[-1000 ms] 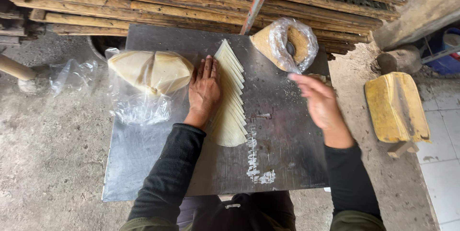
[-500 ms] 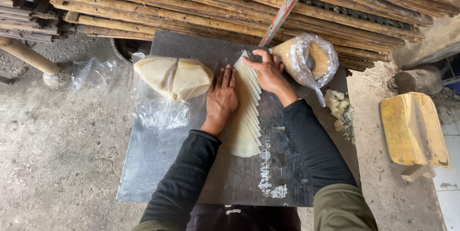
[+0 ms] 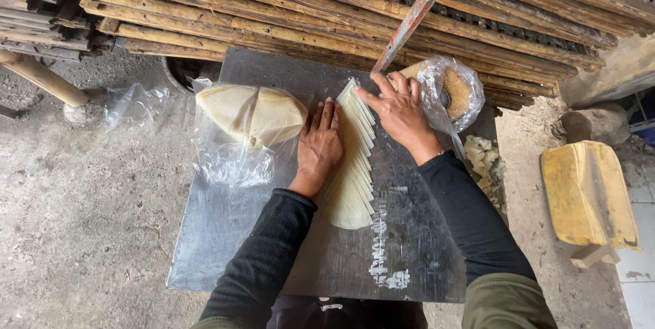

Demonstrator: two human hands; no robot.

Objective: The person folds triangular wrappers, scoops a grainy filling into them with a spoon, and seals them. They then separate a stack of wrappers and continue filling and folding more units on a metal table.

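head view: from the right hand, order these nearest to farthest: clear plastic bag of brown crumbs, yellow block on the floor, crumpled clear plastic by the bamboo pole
From the right hand:
1. Clear plastic bag of brown crumbs, just to its right on the metal sheet.
2. Yellow block, on the floor farther right.
3. Crumpled clear plastic, far left on the ground.

Both arms wear long, snug black sleeves reaching the wrists. The left hand (image 3: 319, 143) and right hand (image 3: 399, 112) are bare. Olive-green fabric shows near the shoulders.
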